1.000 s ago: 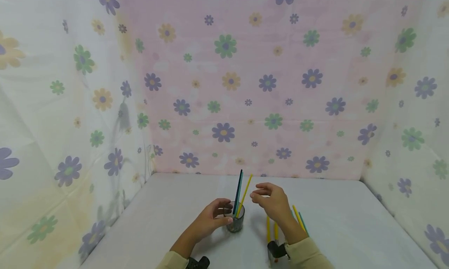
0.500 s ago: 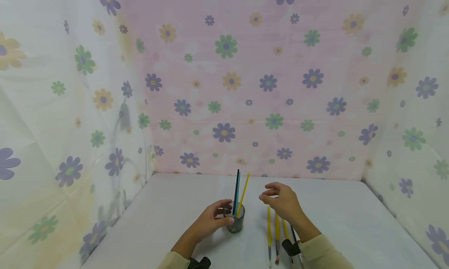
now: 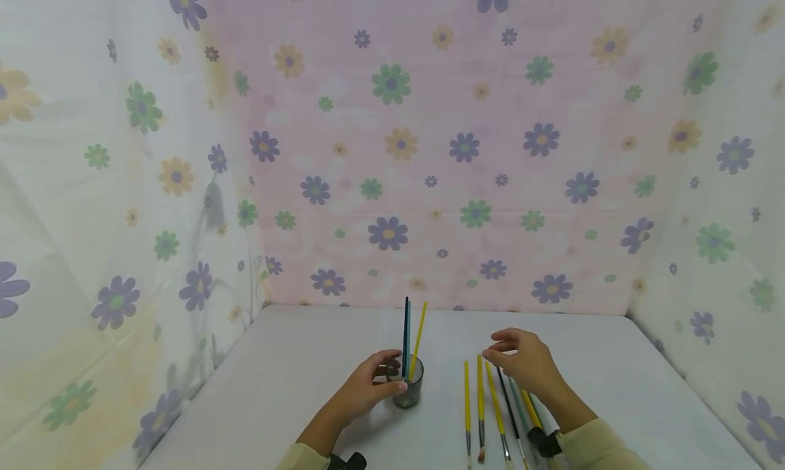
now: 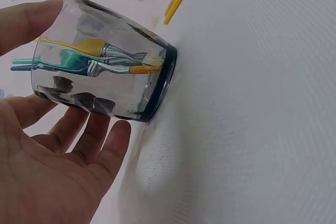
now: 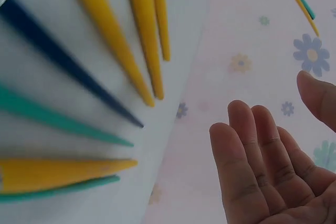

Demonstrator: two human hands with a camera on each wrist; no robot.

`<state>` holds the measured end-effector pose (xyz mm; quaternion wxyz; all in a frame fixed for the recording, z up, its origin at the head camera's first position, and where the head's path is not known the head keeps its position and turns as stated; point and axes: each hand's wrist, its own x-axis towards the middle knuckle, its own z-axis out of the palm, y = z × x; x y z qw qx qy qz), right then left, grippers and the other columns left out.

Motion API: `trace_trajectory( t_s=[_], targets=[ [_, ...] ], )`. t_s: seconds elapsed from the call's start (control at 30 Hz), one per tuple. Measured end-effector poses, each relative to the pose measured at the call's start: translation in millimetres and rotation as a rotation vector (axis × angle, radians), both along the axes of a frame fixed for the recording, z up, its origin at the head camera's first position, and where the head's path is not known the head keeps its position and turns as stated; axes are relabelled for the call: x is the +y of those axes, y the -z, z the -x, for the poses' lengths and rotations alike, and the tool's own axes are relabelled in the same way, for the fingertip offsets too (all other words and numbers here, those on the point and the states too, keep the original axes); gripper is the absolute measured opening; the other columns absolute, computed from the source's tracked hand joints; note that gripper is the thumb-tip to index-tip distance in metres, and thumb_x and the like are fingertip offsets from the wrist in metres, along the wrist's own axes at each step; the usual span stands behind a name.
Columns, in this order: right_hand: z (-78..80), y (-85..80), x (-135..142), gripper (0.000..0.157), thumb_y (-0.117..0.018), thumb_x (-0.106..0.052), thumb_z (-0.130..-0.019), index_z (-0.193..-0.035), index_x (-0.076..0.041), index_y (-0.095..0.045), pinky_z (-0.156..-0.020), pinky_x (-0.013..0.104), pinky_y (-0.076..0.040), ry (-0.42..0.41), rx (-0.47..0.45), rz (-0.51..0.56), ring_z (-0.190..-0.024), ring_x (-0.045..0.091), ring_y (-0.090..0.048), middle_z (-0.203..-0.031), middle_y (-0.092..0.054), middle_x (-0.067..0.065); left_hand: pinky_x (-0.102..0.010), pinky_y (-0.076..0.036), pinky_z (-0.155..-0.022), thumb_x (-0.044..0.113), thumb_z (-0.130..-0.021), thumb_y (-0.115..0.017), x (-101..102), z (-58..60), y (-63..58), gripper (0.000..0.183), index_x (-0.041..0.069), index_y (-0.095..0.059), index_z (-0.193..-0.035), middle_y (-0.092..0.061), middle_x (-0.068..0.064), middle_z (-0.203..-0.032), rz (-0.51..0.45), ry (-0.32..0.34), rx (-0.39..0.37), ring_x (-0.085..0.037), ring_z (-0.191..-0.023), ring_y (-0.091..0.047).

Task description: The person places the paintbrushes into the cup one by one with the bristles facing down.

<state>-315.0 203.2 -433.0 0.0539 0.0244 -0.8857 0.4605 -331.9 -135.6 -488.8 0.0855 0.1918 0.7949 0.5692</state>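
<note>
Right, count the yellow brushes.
5. One yellow brush in the glass; three yellow brushes side by side on the table; the last yellow brush also lies there, beyond a dark brush and a green brush, partly behind the wrist camera. Others may hide behind the right hand.

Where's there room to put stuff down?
Bare table: left of the left hand, right of the right hand, and behind the glass, up to the cloth. A narrow strip runs between glass and brushes. Crowded: by the right hand, where brushes lie side by side.

Beige slvs (image 3: 604, 448), blk wrist cams (image 3: 543, 442)
</note>
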Motion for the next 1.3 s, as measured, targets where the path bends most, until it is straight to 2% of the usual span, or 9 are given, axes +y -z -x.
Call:
trace_trajectory(
  t_s=[0.27, 0.63, 0.7, 0.87, 0.97, 1.1, 1.3],
  targets=[
    [-2.6, 5.8, 29, 0.054, -0.082, -0.036, -0.090, -0.130, -0.003, -0.065, -0.073, 0.038, -0.063, 0.011, -0.032, -0.015, -0.093, 0.022, -0.073, -0.117, -0.074, 0.013, -0.055, -0.051, -0.101, 0.031, -0.094, -0.077, 0, -1.1, -0.8, 0.060, 0.014, -0.052, -0.146, -0.058, -0.012, -0.142, 0.006, -0.021, -0.002, -0.031, -0.127, -0.058],
    [-3.7, 16.4, 57, 0.065, -0.084, -0.035, -0.088, -0.132, 0.006, -0.060, -0.072, 0.040, -0.064, 0.073, -0.173, 0.048, -0.091, 0.024, -0.074, -0.117, -0.072, 0.018, -0.053, -0.051, -0.099, 0.033, -0.093, -0.078, 0, 1.7, 2.0, 0.059, 0.016, -0.053, -0.143, -0.059, -0.009, -0.136, 0.030, -0.038, 0.011, -0.029, -0.124, -0.058],
    [-3.0, 19.3, 61, 0.063, -0.084, -0.033, -0.088, -0.132, 0.006, -0.060, -0.071, 0.039, -0.064, 0.091, -0.202, 0.047, -0.090, 0.023, -0.074, -0.115, -0.072, 0.018, -0.054, -0.051, -0.099, 0.034, -0.093, -0.078, 0, 2.4, 2.6, 0.059, 0.017, -0.053, -0.143, -0.059, -0.009, -0.136, 0.035, -0.039, 0.014, -0.029, -0.124, -0.058],
    [-4.3, 25.0, 66, 0.046, -0.081, -0.015, -0.089, -0.125, 0.006, -0.063, -0.070, 0.038, -0.064, 0.119, -0.250, 0.063, -0.086, 0.020, -0.071, -0.107, -0.070, 0.016, -0.055, -0.051, -0.099, 0.035, -0.093, -0.078, -1, 3.3, 3.3, 0.058, 0.017, -0.054, -0.143, -0.059, -0.009, -0.136, 0.039, -0.041, 0.010, -0.029, -0.125, -0.058],
    [-5.5, 27.5, 68, 0.039, -0.080, -0.010, -0.088, -0.120, 0.006, -0.064, -0.068, 0.038, -0.063, 0.130, -0.289, 0.051, -0.082, 0.020, -0.070, -0.101, -0.069, 0.014, -0.055, -0.051, -0.100, 0.034, -0.093, -0.078, -1, 3.5, 2.8, 0.058, 0.017, -0.054, -0.143, -0.059, -0.009, -0.137, 0.036, -0.036, 0.004, -0.029, -0.125, -0.058],
    [-5.0, 30.8, 68, 0.037, -0.083, -0.013, -0.086, -0.114, 0.004, -0.066, -0.066, 0.036, -0.062, 0.129, -0.330, -0.007, -0.078, 0.020, -0.068, -0.095, -0.068, 0.012, -0.055, -0.051, -0.101, 0.034, -0.093, -0.078, 0, 2.5, 1.5, 0.059, 0.017, -0.053, -0.143, -0.059, -0.008, -0.138, 0.035, -0.035, -0.004, -0.029, -0.126, -0.057],
    [-3.7, 36.4, 68, 0.038, -0.088, -0.019, -0.081, -0.105, 0.000, -0.068, -0.060, 0.033, -0.059, 0.107, -0.331, -0.099, -0.071, 0.018, -0.065, -0.090, -0.068, 0.008, -0.058, -0.050, -0.102, 0.034, -0.094, -0.078, 1, 0.9, -0.1, 0.059, 0.017, -0.053, -0.144, -0.058, -0.009, -0.139, 0.040, -0.038, -0.012, -0.031, -0.127, -0.057]
  ],
)
